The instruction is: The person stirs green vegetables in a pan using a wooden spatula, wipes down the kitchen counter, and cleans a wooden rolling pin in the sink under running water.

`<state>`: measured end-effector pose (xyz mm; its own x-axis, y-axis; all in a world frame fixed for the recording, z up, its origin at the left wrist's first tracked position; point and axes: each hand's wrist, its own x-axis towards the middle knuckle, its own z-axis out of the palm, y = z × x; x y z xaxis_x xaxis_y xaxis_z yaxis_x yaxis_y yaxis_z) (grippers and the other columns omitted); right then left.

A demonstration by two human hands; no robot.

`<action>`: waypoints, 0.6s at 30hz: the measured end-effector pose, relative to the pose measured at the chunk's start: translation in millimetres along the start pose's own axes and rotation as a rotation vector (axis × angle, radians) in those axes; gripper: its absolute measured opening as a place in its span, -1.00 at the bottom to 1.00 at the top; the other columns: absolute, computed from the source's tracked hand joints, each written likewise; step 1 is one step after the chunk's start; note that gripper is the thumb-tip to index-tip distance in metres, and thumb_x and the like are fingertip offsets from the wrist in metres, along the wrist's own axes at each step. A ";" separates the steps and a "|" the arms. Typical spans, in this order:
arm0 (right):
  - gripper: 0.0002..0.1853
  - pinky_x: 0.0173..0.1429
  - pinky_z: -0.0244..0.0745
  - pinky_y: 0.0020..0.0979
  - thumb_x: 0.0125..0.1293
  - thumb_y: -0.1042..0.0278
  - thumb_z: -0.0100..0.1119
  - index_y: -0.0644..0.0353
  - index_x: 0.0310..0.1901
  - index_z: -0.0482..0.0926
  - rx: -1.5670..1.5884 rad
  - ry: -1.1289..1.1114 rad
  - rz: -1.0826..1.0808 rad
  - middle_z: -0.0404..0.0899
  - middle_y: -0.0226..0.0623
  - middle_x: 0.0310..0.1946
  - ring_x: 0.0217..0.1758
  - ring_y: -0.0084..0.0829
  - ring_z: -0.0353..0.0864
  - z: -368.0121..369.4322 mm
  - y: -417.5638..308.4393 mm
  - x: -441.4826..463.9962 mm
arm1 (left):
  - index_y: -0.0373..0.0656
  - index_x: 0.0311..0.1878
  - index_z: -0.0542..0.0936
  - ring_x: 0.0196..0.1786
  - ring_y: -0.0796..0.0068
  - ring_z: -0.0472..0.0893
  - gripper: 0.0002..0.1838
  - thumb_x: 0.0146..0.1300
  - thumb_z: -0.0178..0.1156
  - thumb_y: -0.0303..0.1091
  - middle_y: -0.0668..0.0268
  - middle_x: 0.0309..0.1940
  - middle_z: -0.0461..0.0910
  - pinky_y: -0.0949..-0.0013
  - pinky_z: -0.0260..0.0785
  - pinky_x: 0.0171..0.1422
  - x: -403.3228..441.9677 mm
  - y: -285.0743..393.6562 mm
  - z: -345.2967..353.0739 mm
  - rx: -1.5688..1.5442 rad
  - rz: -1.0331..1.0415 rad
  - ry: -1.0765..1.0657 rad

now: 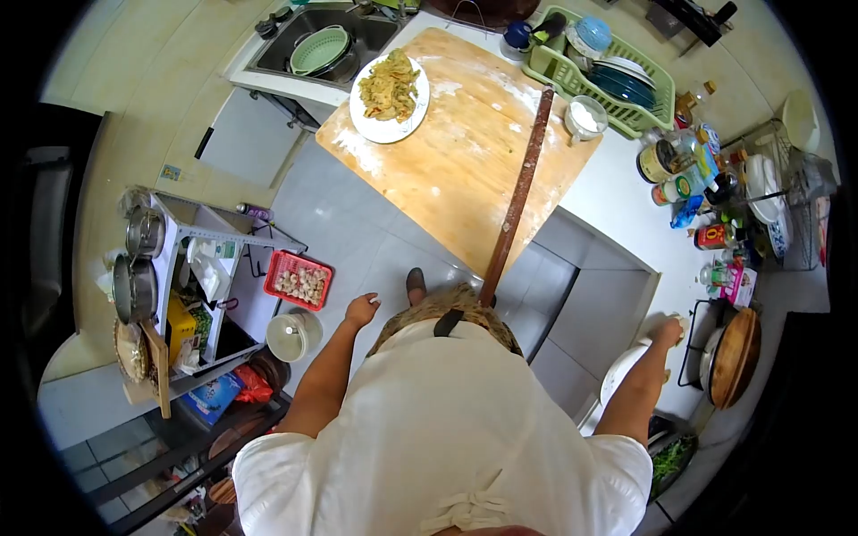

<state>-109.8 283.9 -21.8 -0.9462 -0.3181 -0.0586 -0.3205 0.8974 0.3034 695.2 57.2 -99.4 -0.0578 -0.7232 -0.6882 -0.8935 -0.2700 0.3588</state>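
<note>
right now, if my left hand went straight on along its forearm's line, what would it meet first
Likely the near edge of the flour-dusted wooden board; relative height is unclear, so the left hand might pass underneath.

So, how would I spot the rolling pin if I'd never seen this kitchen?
Start with the big, floury wooden board, whose upper left holds a plate of food. On its right side, the rolling pin runs from near the small bowl down past the near edge. It's the long, straight, dark reddish-brown rod; plate and bowl are round.
</note>
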 end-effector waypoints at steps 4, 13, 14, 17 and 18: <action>-0.77 -0.02 0.61 -0.19 0.30 0.29 0.03 0.12 -0.16 0.66 -0.053 -0.172 0.001 0.62 -0.14 -0.06 0.00 -0.15 0.65 -28.5 -8.6 -19.6 | -0.06 0.21 0.53 -0.19 0.12 0.67 -0.51 0.28 0.11 -0.04 0.03 -0.18 0.67 0.15 0.48 0.05 16.0 -30.6 -5.2 -0.057 -0.019 0.073; -0.71 0.06 0.48 -0.07 0.25 0.28 0.14 0.28 -0.07 0.57 0.525 0.329 -0.511 0.50 0.03 -0.01 0.01 0.01 0.55 -72.0 -134.8 -56.4 | -0.25 0.23 0.48 -0.60 0.49 0.52 -0.53 0.31 0.15 -0.23 0.21 -0.45 0.59 0.46 0.39 -0.50 30.8 15.2 -30.0 -0.725 -0.096 0.194; -0.69 0.00 0.51 -0.09 0.26 0.29 0.17 0.28 -0.04 0.57 0.537 0.434 -0.678 0.56 0.05 -0.04 -0.05 -0.01 0.59 -73.4 -157.8 -78.6 | -0.25 0.24 0.47 -0.60 0.50 0.51 -0.52 0.31 0.15 -0.23 0.23 -0.46 0.58 0.46 0.38 -0.51 37.2 20.5 -31.0 -0.770 -0.085 0.215; -0.62 -0.12 0.52 -0.19 0.29 0.08 0.16 0.16 0.00 0.57 0.789 -0.163 -0.620 0.65 -0.10 -0.27 -0.23 -0.15 0.66 -150.0 -232.9 -198.8 | -0.22 0.27 0.44 -0.55 0.51 0.53 -0.52 0.32 0.14 -0.26 0.23 -0.36 0.59 0.50 0.37 -0.47 52.3 45.8 -43.0 -0.836 -0.045 0.202; -0.59 -0.17 0.53 -0.19 0.27 -0.03 0.19 0.15 -0.06 0.56 0.728 -0.201 -0.716 0.67 -0.16 -0.31 -0.24 -0.12 0.66 -149.5 -249.8 -226.7 | -0.22 0.28 0.43 -0.53 0.51 0.53 -0.52 0.33 0.13 -0.26 0.23 -0.34 0.59 0.50 0.37 -0.46 57.2 54.3 -47.8 -0.856 -0.028 0.196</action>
<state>191.4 86.1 57.9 -0.4928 -0.8521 -0.1762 -0.6956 0.5074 -0.5087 664.7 -29.2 -89.1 0.1066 -0.7839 -0.6117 -0.2484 -0.6167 0.7470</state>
